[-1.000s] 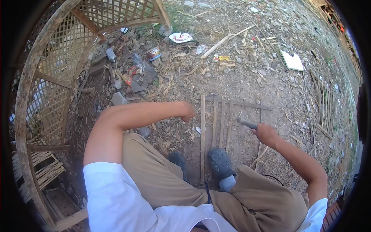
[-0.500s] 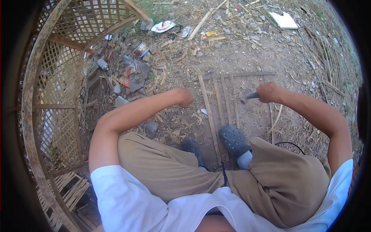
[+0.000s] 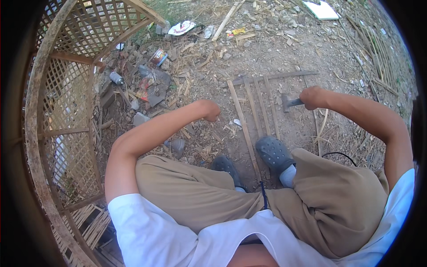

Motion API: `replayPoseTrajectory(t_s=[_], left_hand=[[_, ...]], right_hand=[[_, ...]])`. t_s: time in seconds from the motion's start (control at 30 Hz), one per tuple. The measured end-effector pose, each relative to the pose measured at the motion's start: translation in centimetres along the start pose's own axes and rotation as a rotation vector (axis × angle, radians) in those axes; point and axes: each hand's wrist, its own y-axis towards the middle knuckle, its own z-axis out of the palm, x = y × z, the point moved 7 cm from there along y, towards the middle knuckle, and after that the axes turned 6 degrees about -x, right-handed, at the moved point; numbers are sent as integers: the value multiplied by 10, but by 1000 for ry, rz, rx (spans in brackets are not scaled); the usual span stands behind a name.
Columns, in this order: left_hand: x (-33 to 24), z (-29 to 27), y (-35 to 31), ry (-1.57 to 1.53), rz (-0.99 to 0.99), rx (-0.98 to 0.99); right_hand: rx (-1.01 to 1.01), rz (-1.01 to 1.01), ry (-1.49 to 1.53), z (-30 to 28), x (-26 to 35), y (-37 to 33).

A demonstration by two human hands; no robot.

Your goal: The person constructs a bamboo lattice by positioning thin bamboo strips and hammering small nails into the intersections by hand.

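My right hand (image 3: 312, 98) is closed round the handle of a hammer (image 3: 286, 103); its head points left, above the ground. My left hand (image 3: 210, 110) is closed, fingers pressed together, left of the leftmost wooden strip (image 3: 240, 114); what it may pinch is hidden. Several thin slats (image 3: 265, 104) lie side by side on the dirt, their far ends at a darker crosspiece (image 3: 289, 75). My right clog (image 3: 273, 153) rests over the near ends of some slats. The left clog (image 3: 226, 170) is beside them.
A curved wooden lattice frame (image 3: 66, 98) stands along the left. Rubble, a spray can (image 3: 116, 78), a tin (image 3: 158, 57) and plastic scraps lie near it. At far right are a bundle of thin sticks (image 3: 378, 55) and a white board (image 3: 321, 10).
The hammer has turned in my right hand, so its head now shows side-on. The whole view has shifted slightly. My left hand stays closed near the same strip.
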Motion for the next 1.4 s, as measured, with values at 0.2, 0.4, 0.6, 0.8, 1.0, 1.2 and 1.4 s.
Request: replayPoseTrajectory(t_s=[0.2,0.4,0.6,0.8,1.0,1.2,1.4], left_hand=[[-1,-7,-5,3,-28,1],[-4,-11,-11,-15,-67,-6],[-3,-7,-8,-25,-70,14],[-2,-1,-5,-10,-41,18],[-1,-1,-3,-27,-52,21],[-2,-6,-6,-32,-40,-8],[-1,-2,-8,-37,-35,-34]], right_hand=[[-142,-9,-13,-24,-1,-5],[-527,-115,-73,-55,-18,-2],[-536,-41,-23,-67,-15,7],[-136,-132,-68,-50,38,-5],[-184,-104,-45,-52,32,-4],[-299,-50,-29,-62,9,1],[-321,-31,-45,-50,0,9]])
